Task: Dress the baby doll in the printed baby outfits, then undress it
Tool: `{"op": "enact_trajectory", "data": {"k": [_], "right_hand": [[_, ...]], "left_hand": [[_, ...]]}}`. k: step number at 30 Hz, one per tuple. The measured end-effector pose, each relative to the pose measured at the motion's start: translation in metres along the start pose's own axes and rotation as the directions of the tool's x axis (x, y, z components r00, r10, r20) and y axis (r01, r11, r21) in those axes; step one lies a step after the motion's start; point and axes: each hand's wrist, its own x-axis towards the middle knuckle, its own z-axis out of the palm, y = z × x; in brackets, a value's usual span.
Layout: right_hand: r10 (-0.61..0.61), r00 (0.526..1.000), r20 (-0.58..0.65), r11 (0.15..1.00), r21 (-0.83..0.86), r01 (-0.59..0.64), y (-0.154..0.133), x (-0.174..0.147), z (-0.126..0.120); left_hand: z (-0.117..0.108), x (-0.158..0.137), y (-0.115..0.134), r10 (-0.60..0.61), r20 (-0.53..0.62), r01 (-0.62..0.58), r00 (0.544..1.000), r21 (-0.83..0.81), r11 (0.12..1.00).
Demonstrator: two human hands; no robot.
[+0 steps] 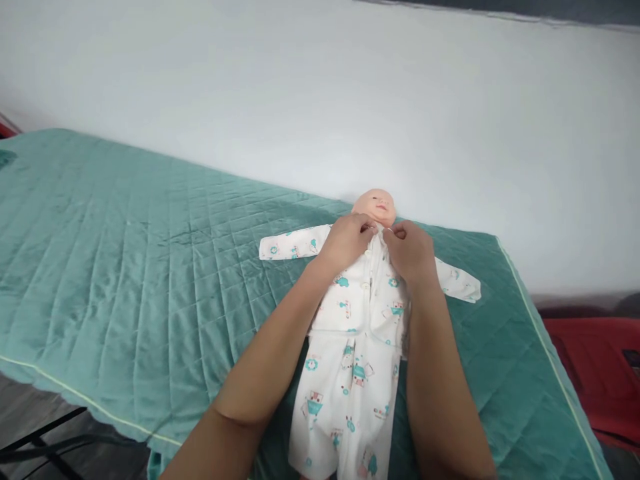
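A baby doll (376, 205) lies on its back, its head toward the wall. It wears a white printed shirt (345, 308) with buttons down the front and matching trousers (327, 393). Both sleeves stretch out to the sides. At the neck, my left hand (350, 235) pinches the shirt's collar edge, fingers closed. Opposite it, my right hand (411, 248) pinches the other collar edge, close to the doll's chin. Lower down, the front edges of the shirt lie together. My fingertips cover whatever fastening is at the collar.
A green quilted cover (165, 287) with pale piping lies under the doll. Behind it rises a white wall (280, 93). A red chair-like object (595, 373) stands at the right, and black metal legs (45, 437) show at lower left.
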Motion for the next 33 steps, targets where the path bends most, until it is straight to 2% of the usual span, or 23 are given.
{"op": "enact_trajectory", "data": {"k": [3, 7, 12, 15, 19, 21, 26, 33], "right_hand": [[0.041, 0.999, -0.025, 0.987, 0.157, -0.037, -0.006, 0.0, 0.001], [0.092, 0.995, -0.034, 0.944, 0.32, -0.076, -0.009, -0.001, 0.006], [0.054, 0.998, 0.025, 0.912, 0.407, -0.06, -0.003, -0.001, 0.01], [0.01, 0.998, 0.055, 0.876, 0.482, -0.036, -0.001, -0.001, 0.009], [0.021, 0.996, 0.086, 0.822, 0.565, -0.066, 0.0, 0.001, 0.009], [0.015, 0.995, 0.095, 0.826, 0.559, -0.065, 0.002, 0.002, 0.01], [0.009, 0.999, 0.046, 0.916, 0.399, -0.026, -0.001, 0.0, 0.012], [0.009, 0.996, 0.089, 0.932, 0.359, -0.041, -0.006, -0.004, 0.006]], "left_hand": [[0.002, 0.001, 0.0, -0.051, -0.097, 0.042, 0.994, -0.089, 0.995], [0.006, 0.001, 0.003, -0.052, -0.183, 0.024, 0.982, -0.148, 0.989], [0.009, 0.0, 0.002, -0.022, -0.162, 0.001, 0.986, -0.132, 0.991], [0.007, 0.001, -0.002, -0.042, -0.139, 0.016, 0.989, -0.187, 0.982], [0.006, 0.003, -0.007, -0.069, -0.129, 0.035, 0.989, -0.25, 0.968], [0.007, 0.004, -0.009, -0.076, -0.124, 0.042, 0.989, -0.258, 0.965], [0.008, 0.006, -0.013, -0.087, -0.094, 0.058, 0.992, -0.279, 0.958], [0.005, 0.008, -0.016, -0.102, -0.052, 0.081, 0.993, -0.305, 0.949]]}}
